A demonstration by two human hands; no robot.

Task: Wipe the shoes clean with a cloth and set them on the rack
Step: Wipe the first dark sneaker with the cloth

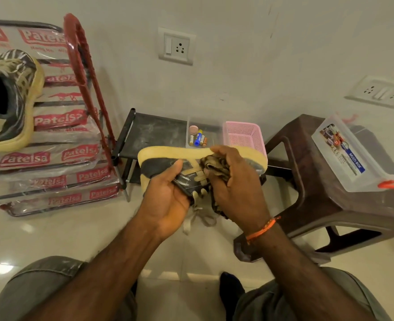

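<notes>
From the head camera, the left hand is gripping a black sneaker with a cream sole, holding it sideways above the floor before the low black rack. The right hand is clutching a striped cloth, pressing it against the laces. A second sneaker is sitting on the wrapped red rack at left.

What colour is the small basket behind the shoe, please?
Pink basket, clearest in the head view.

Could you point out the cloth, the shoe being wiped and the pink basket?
cloth (215, 169), head view, on its bunched folds.
shoe being wiped (166, 152), head view, on its yellow sole edge.
pink basket (243, 135), head view, on its mesh wall.
</notes>
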